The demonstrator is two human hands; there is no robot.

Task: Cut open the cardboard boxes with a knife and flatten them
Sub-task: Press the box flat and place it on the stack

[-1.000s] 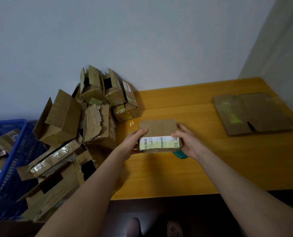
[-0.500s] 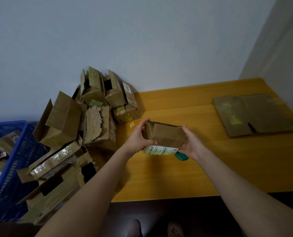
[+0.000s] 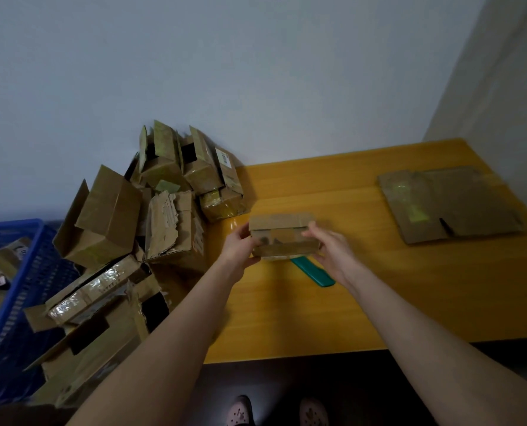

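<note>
Your left hand (image 3: 240,245) and right hand (image 3: 333,252) clamp a small taped box (image 3: 283,238) between them, fingers (image 3: 310,232) pinching its two ends just above the counter (image 3: 348,302). The knife (image 3: 313,273), with its green handle, lies on the counter just below the box. Reaching blind for it risks a cut or a dropped box. The tape may resist the blade and cause a slip. A heap of boxes (image 3: 151,229) leans at the counter's left edge beside a blue crate (image 3: 31,272); it may topple. One flattened box (image 3: 449,204) lies far right, near the corner wall.

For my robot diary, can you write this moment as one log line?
both hands: left hand, right hand hold small box | knife: on table, untouched | box: uncut
</note>
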